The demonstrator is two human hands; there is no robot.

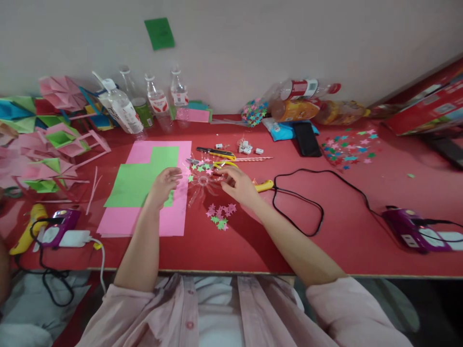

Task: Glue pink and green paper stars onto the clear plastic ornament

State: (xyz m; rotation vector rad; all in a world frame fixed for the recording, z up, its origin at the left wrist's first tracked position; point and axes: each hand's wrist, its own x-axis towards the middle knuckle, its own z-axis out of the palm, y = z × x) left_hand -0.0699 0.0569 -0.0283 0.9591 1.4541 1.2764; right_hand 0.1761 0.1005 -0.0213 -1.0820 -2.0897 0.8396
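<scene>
On the red table [347, 246]: a clear plastic bottle piece [203, 181], cut into splayed strips, lies between the two hands, with pink and green stars on its far strips.
Left hand [164, 187]: at the near side of the green paper [132, 185], thumb and fingers drawn close together beside the leftmost strips; whether they pinch one cannot be told.
Right hand [237, 185]: fingers curved over the right-hand strips, thumb set apart from them; contact with the plastic is unclear.
Loose stars [220, 215]: pink and green, heaped just below the bottle piece. In my judgement, a dragged wrist or sleeve could scatter them.
Blades: yellow-handled scissors [226, 165] lie at the far side of the bottle piece, and a utility knife [216, 153] beyond them. A blind reach forward could meet an edge; whether the knife blade is out cannot be told.
Yellow glue gun [265, 186]: beside the right wrist, its nozzle end hidden. If hot, it could burn the forearm on a sideways move.
Black cable [320, 212]: looped right of the forearm, reaching towards a purple power unit [405, 229]; an elbow catching the loop could pull the gun.
Clear strips: thin-looking and hard to see, so a careless grip could bend one or dislodge a star.
</scene>
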